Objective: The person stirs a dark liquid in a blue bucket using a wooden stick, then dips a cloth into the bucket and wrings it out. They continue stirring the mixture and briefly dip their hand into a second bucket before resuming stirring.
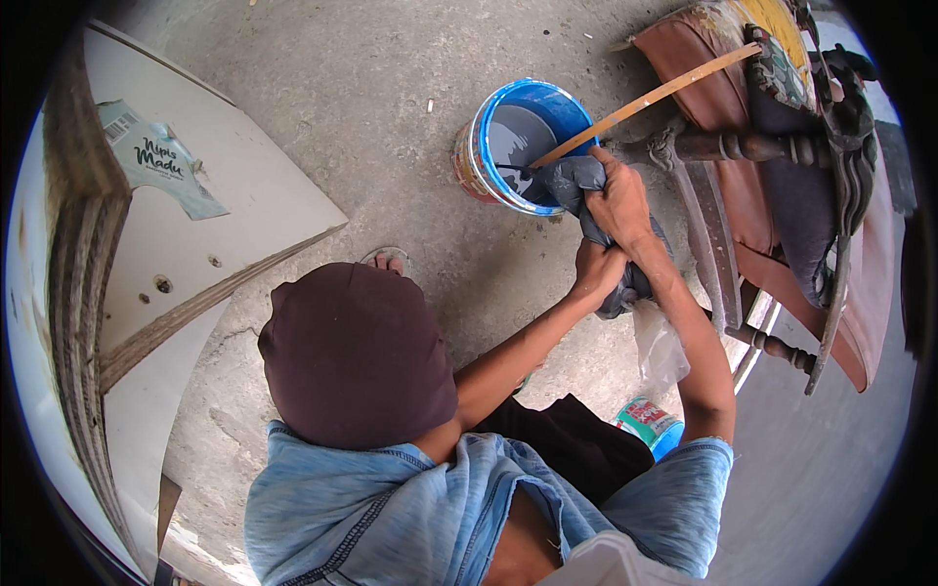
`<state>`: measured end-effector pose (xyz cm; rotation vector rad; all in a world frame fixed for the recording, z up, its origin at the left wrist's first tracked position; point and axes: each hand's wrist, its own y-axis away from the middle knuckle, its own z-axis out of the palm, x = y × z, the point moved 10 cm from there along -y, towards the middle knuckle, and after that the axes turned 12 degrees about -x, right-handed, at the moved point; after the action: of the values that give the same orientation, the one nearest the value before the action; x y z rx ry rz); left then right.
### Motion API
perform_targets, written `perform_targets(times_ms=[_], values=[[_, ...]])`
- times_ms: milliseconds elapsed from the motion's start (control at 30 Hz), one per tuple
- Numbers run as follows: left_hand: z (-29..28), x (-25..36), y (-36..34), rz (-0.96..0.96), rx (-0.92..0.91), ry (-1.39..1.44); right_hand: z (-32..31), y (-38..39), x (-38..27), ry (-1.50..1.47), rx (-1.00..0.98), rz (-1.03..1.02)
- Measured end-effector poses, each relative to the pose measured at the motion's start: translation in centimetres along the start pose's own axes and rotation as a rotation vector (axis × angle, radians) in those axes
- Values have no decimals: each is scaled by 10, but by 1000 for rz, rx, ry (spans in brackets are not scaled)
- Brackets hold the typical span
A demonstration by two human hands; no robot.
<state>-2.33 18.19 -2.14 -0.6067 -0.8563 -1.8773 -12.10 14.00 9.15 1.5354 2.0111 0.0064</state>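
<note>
A plastic bag of dark grey, paste-like stuff point(575, 176) is squeezed between my two hands, its end over the rim of a blue-rimmed bucket point(472, 146). My right hand point(618, 203) is closed round the bag nearest the bucket. Just below it, my left hand point(597, 270) grips the bag's lower part. The bag's clear, crumpled tail point(660, 347) hangs under my right forearm. Grey liquid point(515, 137) stands in the bucket, and a dark strand runs from the bag's end to it. A wooden stick point(650, 98) leans out of the bucket towards the right.
An old carved wooden chair point(752, 146) with torn reddish-brown upholstery lies tipped at the right. At the left are white boards point(225, 146) with worn edges. A teal can point(650, 426) stands by my right arm. My sandalled foot point(389, 262) rests on rough concrete.
</note>
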Motion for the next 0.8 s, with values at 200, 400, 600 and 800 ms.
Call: perform_targets(times_ms=[200,400,600,800], values=[[-1,-2,1,-16,5,-14,2,0,9,-25,24,-7],[-6,-10,-4,-18,17,-53,4,0,17,-49,61,-21],[-11,-14,-4,-41,70,-143,7,2,25,-105,84,-56],[-7,-9,2,-62,66,-150,8,7,28,-142,-8,-17]])
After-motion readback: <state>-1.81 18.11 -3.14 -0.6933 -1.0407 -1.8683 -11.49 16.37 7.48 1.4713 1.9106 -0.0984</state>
